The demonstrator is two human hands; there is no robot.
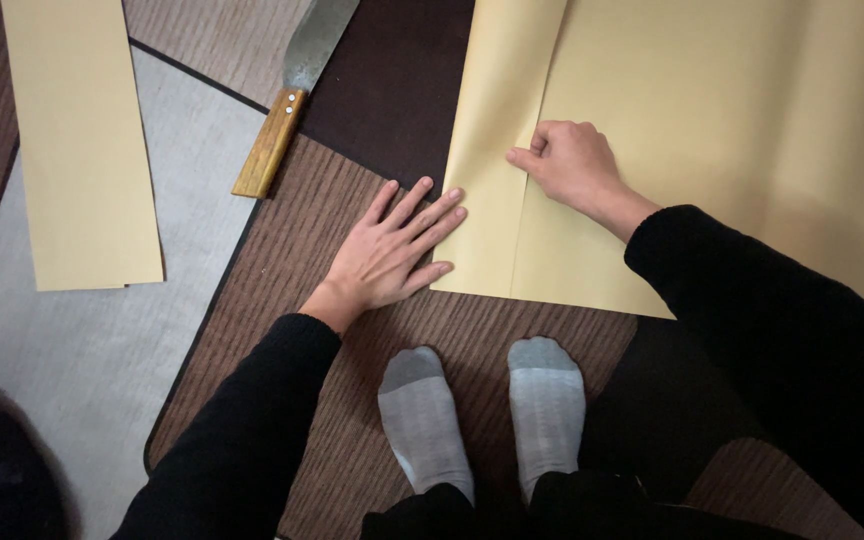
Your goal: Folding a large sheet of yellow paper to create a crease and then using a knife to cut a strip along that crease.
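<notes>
A large yellow paper sheet (712, 130) lies on the floor mat, with a folded strip along its left edge. My left hand (392, 250) lies flat, fingers spread, its fingertips pressing on that folded left edge. My right hand (572, 165) is curled, with the fingertips pressing on the fold line of the sheet. Both arms wear black sleeves. Neither hand grips anything.
A big knife (292, 90) with a wooden handle lies on the mat to the upper left of my left hand. A separate yellow paper strip (82, 140) rests at the far left on grey flooring (72, 360). My feet in grey socks (482, 410) stand on the brown ribbed mat (292, 260).
</notes>
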